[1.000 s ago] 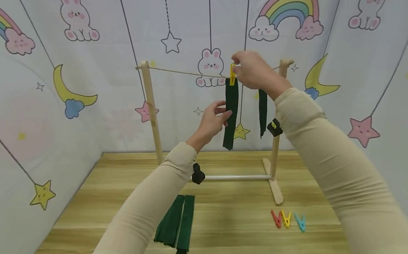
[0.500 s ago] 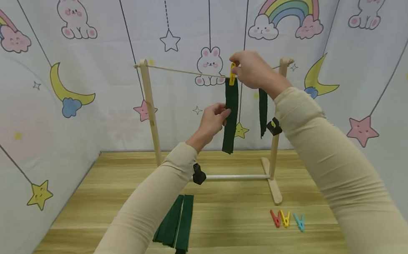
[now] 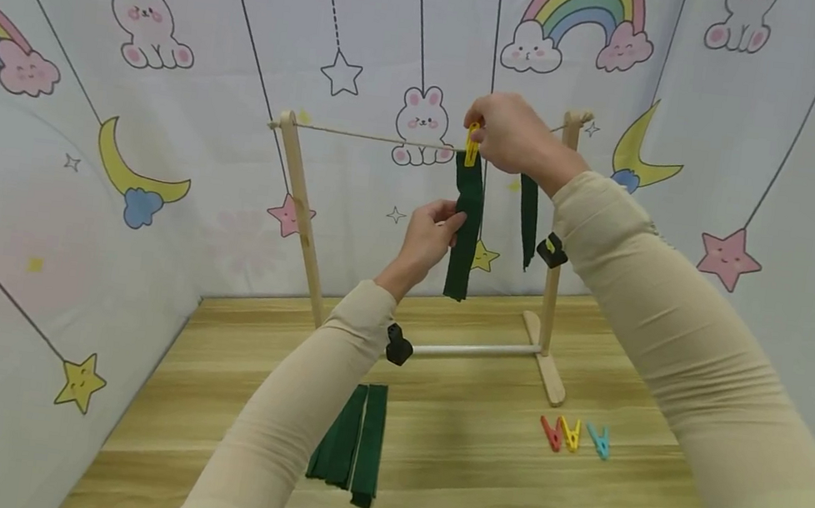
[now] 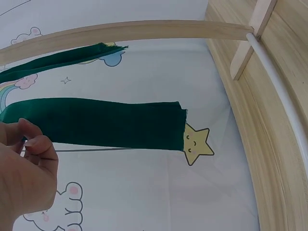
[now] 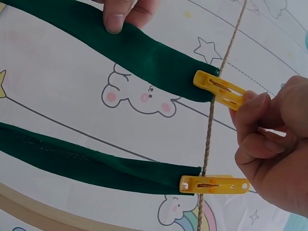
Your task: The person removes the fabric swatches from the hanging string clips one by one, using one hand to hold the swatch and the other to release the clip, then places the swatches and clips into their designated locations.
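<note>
My right hand (image 3: 512,134) pinches the handle end of a yellow clothespin (image 5: 219,89), whose nose is on the top end of a dark green cloth strip (image 3: 462,252) at the twine line (image 5: 208,139). Lower on that strip, my left hand (image 3: 428,235) pinches its edge between thumb and fingers; the strip's free end hangs down, seen in the left wrist view too. Beside it a second green strip (image 5: 96,163) hangs from the line by another yellow clothespin (image 5: 214,185).
The line is strung between two wooden posts (image 3: 299,208) joined low down by a white rod (image 3: 475,351). Several green strips (image 3: 369,442) lie on the wood-grain table at front left. Red (image 3: 551,432), yellow (image 3: 571,433) and blue clothespins (image 3: 598,441) lie at front right.
The left hand has closed its thumb onto the strip's edge, and the strip now bends slightly below the clothespin. The right hand keeps its hold on the clothespin. The head view has shifted slightly.
</note>
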`<state>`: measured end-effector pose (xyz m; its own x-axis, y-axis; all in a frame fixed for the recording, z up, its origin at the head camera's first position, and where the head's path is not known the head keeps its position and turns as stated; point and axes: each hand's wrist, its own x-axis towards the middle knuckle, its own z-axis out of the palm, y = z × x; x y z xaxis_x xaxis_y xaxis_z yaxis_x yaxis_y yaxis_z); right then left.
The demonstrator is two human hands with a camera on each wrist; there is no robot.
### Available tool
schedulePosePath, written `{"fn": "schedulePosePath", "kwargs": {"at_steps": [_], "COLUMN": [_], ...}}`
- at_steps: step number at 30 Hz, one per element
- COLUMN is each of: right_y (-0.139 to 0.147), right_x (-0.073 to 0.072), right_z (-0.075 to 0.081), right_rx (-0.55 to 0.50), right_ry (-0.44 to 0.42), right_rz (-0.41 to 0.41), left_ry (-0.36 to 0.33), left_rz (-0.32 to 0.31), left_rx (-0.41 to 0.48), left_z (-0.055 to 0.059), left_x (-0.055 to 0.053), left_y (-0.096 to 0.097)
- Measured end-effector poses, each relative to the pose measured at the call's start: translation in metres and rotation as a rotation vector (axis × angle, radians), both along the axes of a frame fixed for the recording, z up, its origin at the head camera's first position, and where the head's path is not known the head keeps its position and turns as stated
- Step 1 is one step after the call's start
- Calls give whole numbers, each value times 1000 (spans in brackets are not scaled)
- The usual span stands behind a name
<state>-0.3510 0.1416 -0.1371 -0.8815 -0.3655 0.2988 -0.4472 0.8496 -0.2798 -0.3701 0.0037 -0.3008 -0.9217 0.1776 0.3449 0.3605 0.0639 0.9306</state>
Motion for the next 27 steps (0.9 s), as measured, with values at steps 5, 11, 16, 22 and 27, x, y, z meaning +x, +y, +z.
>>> {"fn": "schedulePosePath", "kwargs": {"at_steps": [5, 11, 16, 22, 27], "right_y": [-1, 1, 2, 0, -1], "right_x": [1, -1, -1, 2, 3], "right_z": [-3, -6, -3, 6, 11], "right_rx": [-24, -77, -73, -91, -112], "right_ry": [74, 158, 197, 234, 257], "right_rz": [1, -9, -19, -40, -55], "left_ry": [6, 11, 8, 11, 15], "left_rz": [5, 5, 3, 9, 5], "left_rx": [2, 2, -5, 9, 9], "left_z": [4, 8, 9, 9, 7], "left_x": [1, 2, 1, 0, -1], "left_y": [1, 0, 0, -1, -1]}}
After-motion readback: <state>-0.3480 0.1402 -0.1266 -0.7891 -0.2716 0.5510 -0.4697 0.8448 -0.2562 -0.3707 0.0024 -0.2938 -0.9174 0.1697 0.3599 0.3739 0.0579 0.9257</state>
